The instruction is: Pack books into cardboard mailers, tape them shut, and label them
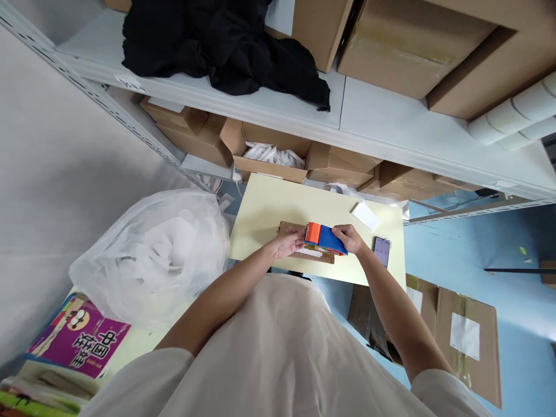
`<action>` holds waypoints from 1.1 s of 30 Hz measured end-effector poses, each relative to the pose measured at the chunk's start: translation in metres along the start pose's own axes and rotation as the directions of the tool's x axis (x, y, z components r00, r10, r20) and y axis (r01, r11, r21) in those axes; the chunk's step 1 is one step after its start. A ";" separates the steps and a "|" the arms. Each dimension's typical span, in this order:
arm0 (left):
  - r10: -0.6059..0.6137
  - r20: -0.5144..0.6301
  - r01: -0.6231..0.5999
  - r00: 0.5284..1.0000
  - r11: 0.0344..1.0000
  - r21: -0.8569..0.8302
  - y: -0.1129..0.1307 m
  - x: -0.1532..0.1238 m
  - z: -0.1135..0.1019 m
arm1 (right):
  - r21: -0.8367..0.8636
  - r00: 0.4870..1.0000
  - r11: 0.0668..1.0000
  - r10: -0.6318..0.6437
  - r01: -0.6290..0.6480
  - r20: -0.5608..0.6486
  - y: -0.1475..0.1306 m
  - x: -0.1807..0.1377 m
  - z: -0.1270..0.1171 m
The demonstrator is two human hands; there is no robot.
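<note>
My right hand [350,238] grips the back end of a tape dispenser [326,238], blue with an orange front and a toothed cutting edge. The dispenser is over a flat piece of brown cardboard [324,259] with a white patch on it. At the toothed end, my left hand [289,242] has its fingers drawn together, close to or touching the dispenser. Whatever those fingertips pinch is too small to make out. The cardboard lies on a pale yellow table [264,200], partly hidden by both hands and the dispenser.
A phone [381,251] and a small white box [365,215] lie on the table's right. Behind it, shelves hold cartons and an open box of white packets [273,154]. A big translucent bag [152,255] stands left; cartons [467,341] sit on the floor at right.
</note>
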State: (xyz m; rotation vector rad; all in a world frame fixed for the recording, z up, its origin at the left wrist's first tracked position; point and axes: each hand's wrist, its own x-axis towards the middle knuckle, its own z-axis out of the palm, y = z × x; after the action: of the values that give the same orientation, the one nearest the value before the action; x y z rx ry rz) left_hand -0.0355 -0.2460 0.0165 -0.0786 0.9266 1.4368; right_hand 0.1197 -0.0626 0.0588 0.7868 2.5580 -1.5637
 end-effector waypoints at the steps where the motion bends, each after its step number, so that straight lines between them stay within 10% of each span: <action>1: -0.002 0.008 0.002 1.000 1.000 -0.005 0.002 -0.002 -0.001 | 0.008 1.000 1.000 -0.003 0.003 -0.001 0.001 0.000 -0.001; 6: -0.056 0.090 0.053 0.994 0.998 0.044 0.018 -0.016 -0.004 | 0.002 1.000 1.000 -0.019 0.019 0.009 0.003 -0.001 0.000; 12: 0.211 -0.170 -0.137 0.963 0.920 0.367 0.017 -0.019 0.003 | -0.134 0.999 0.990 -0.048 0.048 0.003 -0.013 -0.002 0.003; 21: 0.324 -0.377 -0.114 0.868 0.867 0.484 0.039 -0.051 -0.085 | -0.488 0.999 0.873 0.036 -0.023 0.016 -0.028 -0.011 -0.012; 33: 0.445 -0.339 -0.136 0.829 0.748 0.649 -0.032 0.012 -0.106 | -0.687 0.989 0.718 0.148 -0.115 -0.011 -0.039 -0.007 0.003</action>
State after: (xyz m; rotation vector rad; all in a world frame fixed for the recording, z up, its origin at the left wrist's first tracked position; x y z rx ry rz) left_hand -0.0623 -0.3022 -0.0758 0.2196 1.8591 1.3650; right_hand 0.1080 -0.0819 0.0919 0.7809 2.6524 -0.4750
